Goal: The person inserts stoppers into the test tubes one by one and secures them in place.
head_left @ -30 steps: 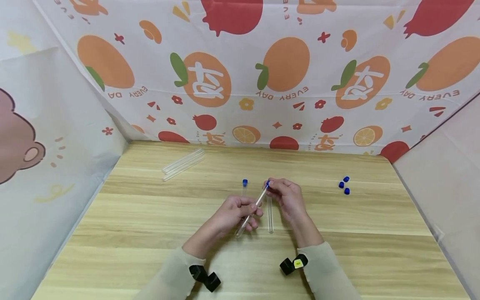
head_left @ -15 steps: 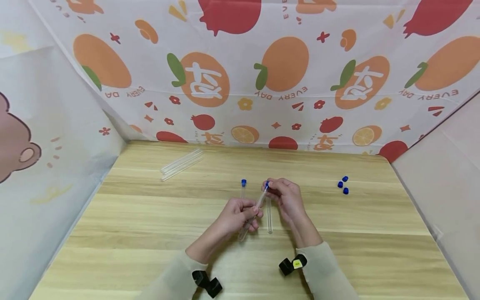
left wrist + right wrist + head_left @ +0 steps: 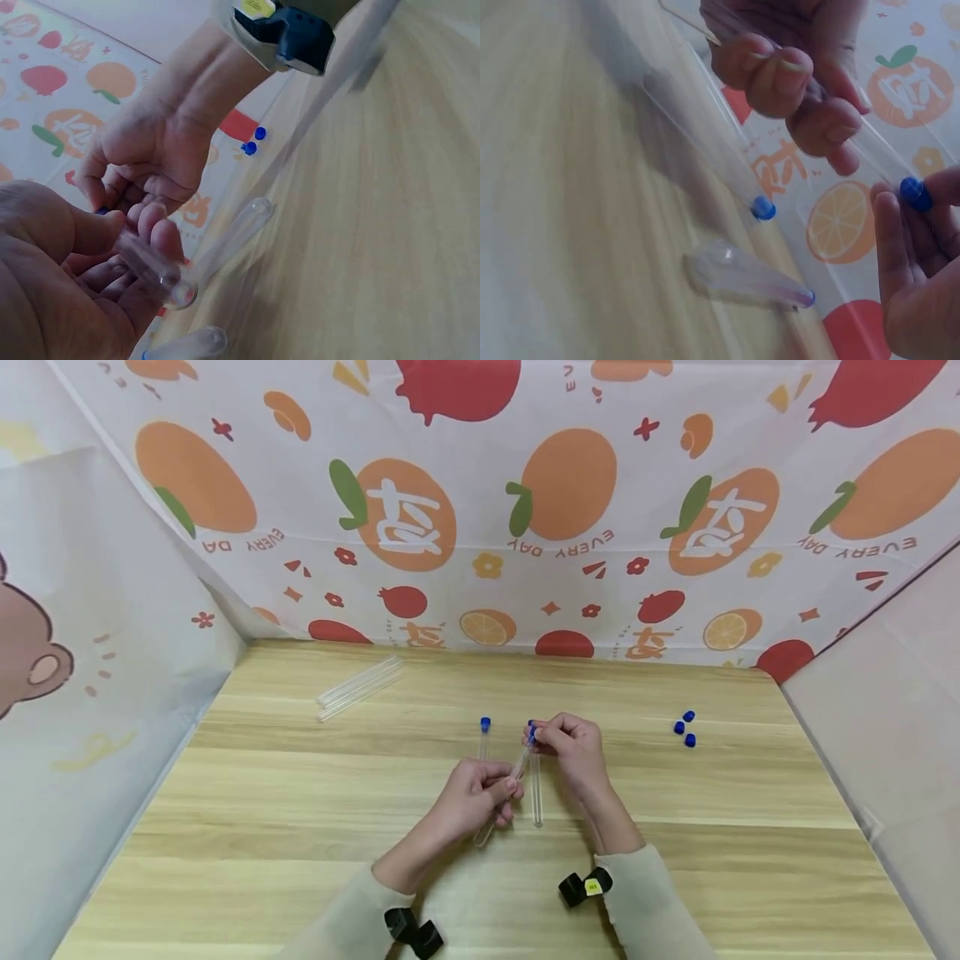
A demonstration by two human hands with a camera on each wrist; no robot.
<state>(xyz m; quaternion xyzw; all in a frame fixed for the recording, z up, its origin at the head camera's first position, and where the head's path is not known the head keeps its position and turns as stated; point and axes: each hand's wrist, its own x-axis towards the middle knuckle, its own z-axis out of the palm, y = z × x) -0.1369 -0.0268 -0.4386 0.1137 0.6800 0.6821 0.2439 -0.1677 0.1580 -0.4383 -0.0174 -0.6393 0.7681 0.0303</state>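
Observation:
My left hand (image 3: 472, 793) grips a clear test tube (image 3: 146, 262) around its middle, thumb on top. The tube is held at a slant, its rounded end toward me and its blue cap (image 3: 915, 193) at the far end. My right hand (image 3: 581, 756) pinches that cap between thumb and fingers. Beneath the hands, two more blue-capped tubes lie on the table: a left tube (image 3: 483, 745), partly hidden by my left hand, and a right tube (image 3: 537, 793), its cap partly covered by the right fingers.
Several clear tubes (image 3: 360, 687) without caps lie side by side at the back left of the wooden table (image 3: 225, 818). Three loose blue caps (image 3: 679, 727) sit together at the right. A fruit-print cloth (image 3: 495, 510) hangs behind the table's far edge.
The held tube's rounded end has come slightly nearer to me, and its cap is a little lower in the head view. Both hands keep their hold. The head view has shifted slightly.

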